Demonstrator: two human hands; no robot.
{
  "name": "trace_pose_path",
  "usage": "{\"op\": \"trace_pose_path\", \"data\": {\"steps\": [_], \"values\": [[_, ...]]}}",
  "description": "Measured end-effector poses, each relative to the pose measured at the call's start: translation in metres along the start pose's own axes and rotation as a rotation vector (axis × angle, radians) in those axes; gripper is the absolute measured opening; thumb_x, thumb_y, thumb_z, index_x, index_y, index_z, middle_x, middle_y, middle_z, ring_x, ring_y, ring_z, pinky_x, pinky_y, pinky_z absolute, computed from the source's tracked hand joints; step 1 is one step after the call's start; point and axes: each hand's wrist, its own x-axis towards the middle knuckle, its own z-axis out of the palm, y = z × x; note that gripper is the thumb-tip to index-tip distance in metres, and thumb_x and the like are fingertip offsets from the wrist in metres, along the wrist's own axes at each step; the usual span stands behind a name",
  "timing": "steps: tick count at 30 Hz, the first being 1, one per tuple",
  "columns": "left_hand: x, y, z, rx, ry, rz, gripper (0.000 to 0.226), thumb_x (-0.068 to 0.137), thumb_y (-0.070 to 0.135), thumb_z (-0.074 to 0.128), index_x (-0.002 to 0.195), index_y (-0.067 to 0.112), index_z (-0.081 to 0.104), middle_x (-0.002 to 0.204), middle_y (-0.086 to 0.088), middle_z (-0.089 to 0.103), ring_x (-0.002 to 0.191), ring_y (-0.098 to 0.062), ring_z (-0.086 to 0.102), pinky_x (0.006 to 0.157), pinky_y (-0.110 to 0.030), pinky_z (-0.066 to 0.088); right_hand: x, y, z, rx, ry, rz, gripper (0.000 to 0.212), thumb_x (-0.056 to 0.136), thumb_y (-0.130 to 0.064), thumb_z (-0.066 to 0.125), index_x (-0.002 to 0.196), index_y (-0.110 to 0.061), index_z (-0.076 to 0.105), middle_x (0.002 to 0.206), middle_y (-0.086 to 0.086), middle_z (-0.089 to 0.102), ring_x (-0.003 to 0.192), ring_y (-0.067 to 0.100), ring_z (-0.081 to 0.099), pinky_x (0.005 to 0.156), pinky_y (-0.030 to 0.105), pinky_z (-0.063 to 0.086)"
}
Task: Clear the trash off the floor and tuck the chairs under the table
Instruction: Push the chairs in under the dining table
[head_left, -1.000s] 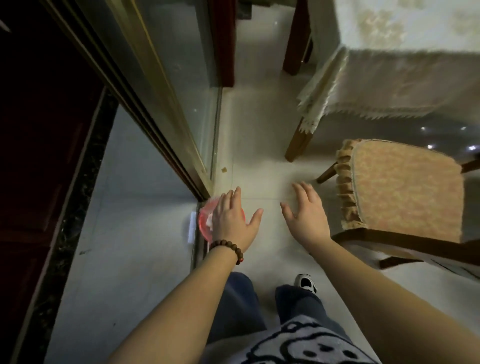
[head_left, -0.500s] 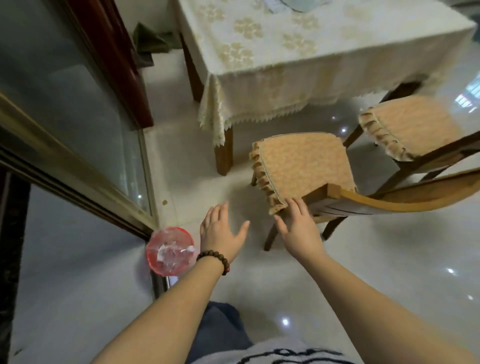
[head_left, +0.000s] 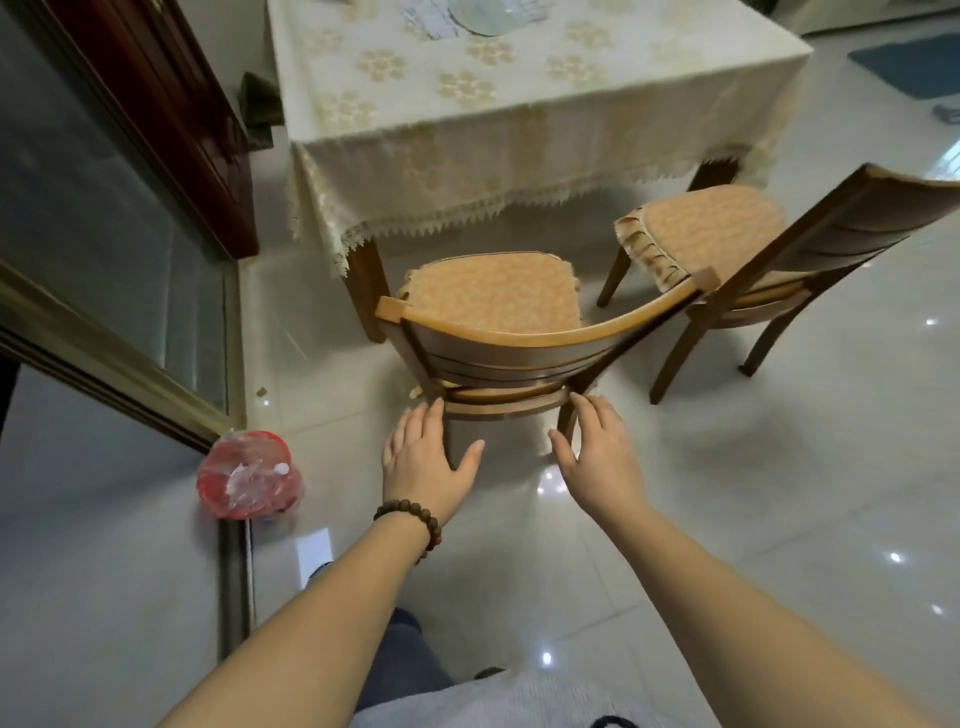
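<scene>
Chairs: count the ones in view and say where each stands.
2. The near chair stands before both hands at the table corner; the second chair stands right of it. Others may be out of frame.

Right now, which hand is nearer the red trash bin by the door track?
Left. The left hand is open just right of the red trash bin, apart from it. The right hand sits farther right, beyond the near chair.

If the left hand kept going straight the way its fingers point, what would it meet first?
Most likely the near wooden chair with the orange cushion: the open left hand points at the left rear post of its backrest, fingertips already at it. Contact itself is unclear from this one view.
</scene>
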Motion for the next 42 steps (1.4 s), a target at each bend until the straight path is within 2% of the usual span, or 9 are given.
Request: {"op": "trace_pose_path", "data": {"steps": [11, 17, 21, 24, 27, 30, 32, 35, 42], "values": [[0.043, 0.087, -0.056, 0.095, 0.279, 0.274, 0.078, 0.082, 0.058, 0.055, 0.144, 0.019, 0.027, 0.148, -0.006, 0.032, 0.138, -0.025, 0.024, 0.114, -0.046, 0.022, 0.053, 0.022, -0.081, -0.092, 0.129, -0.165, 0.072, 0.085, -0.043, 0.063, 0.144, -0.017, 0.031, 0.154, 0.01, 0.023, 0.144, 0.024, 0.011, 0.117, 0.042, 0.016], [0.109, 0.075, -0.068, 0.49, 0.004, 0.369, 0.104, 0.067, 0.082, 0.05, 0.148, 0.027, 0.013, 0.153, -0.005, 0.024, 0.14, -0.026, 0.02, 0.117, -0.043, 0.015, 0.113, 0.019, -0.095, -0.449, -0.042, -0.383, 0.093, 0.077, -0.053, 0.067, 0.149, -0.022, 0.015, 0.158, 0.012, 0.009, 0.145, 0.026, -0.002, 0.117, 0.043, 0.001], [0.135, 0.068, -0.062, 0.637, -0.185, 0.416, 0.101, 0.071, 0.076, 0.054, 0.148, 0.028, 0.01, 0.147, -0.003, 0.034, 0.133, -0.025, 0.033, 0.11, -0.043, 0.028, 0.151, 0.019, -0.092, -0.635, -0.165, -0.452, 0.091, 0.082, -0.046, 0.065, 0.15, -0.026, 0.007, 0.159, 0.01, 0.004, 0.145, 0.025, -0.007, 0.117, 0.045, -0.004], [0.143, 0.065, -0.053, 0.685, -0.202, 0.441, 0.092, 0.075, 0.072, 0.053, 0.147, 0.027, 0.017, 0.137, -0.001, 0.046, 0.123, -0.024, 0.044, 0.098, -0.04, 0.04, 0.167, 0.023, -0.084, -0.653, -0.237, -0.471, 0.087, 0.083, -0.039, 0.066, 0.149, -0.027, 0.011, 0.158, 0.011, 0.011, 0.146, 0.025, 0.002, 0.116, 0.043, -0.002], [0.146, 0.064, -0.045, 0.733, -0.153, 0.46, 0.068, 0.08, 0.062, 0.052, 0.136, 0.028, 0.034, 0.124, 0.0, 0.055, 0.112, -0.023, 0.052, 0.088, -0.038, 0.044, 0.173, 0.029, -0.076, -0.648, -0.256, -0.501, 0.07, 0.083, -0.038, 0.066, 0.142, -0.029, 0.031, 0.15, 0.006, 0.035, 0.139, 0.025, 0.028, 0.116, 0.043, 0.013], [0.148, 0.059, -0.041, 0.714, -0.074, 0.505, 0.041, 0.082, 0.053, 0.054, 0.112, 0.025, 0.053, 0.106, 0.001, 0.062, 0.098, -0.023, 0.058, 0.077, -0.034, 0.042, 0.174, 0.03, -0.074, -0.687, -0.209, -0.55, 0.033, 0.083, -0.041, 0.063, 0.113, -0.03, 0.055, 0.11, -0.005, 0.064, 0.105, 0.021, 0.056, 0.098, 0.038, 0.036], [0.148, 0.055, -0.039, 0.67, -0.039, 0.556, 0.038, 0.078, 0.054, 0.059, 0.1, 0.023, 0.059, 0.092, 0.002, 0.065, 0.086, -0.023, 0.062, 0.069, -0.033, 0.042, 0.175, 0.031, -0.074, -0.671, -0.179, -0.557, 0.021, 0.078, -0.039, 0.069, 0.093, -0.028, 0.061, 0.085, -0.007, 0.065, 0.083, 0.019, 0.059, 0.081, 0.035, 0.041], [0.153, 0.051, -0.035, 0.692, 0.015, 0.585, 0.042, 0.061, 0.055, 0.073, 0.084, 0.021, 0.064, 0.068, 0.004, 0.065, 0.062, -0.021, 0.062, 0.053, -0.029, 0.042, 0.181, 0.035, -0.076, -0.63, -0.175, -0.565, 0.022, 0.066, -0.032, 0.08, 0.078, -0.025, 0.063, 0.068, -0.006, 0.062, 0.065, 0.02, 0.059, 0.065, 0.033, 0.043], [0.177, 0.075, -0.025, 0.625, 0.056, 0.538, 0.035, 0.056, 0.047, 0.078, 0.072, 0.022, 0.06, 0.062, 0.003, 0.062, 0.057, -0.021, 0.06, 0.052, -0.027, 0.042, 0.23, 0.045, -0.096, -0.644, -0.215, -0.638, 0.015, 0.076, -0.034, 0.073, 0.085, -0.026, 0.065, 0.074, -0.006, 0.063, 0.072, 0.017, 0.058, 0.068, 0.032, 0.042]]}}
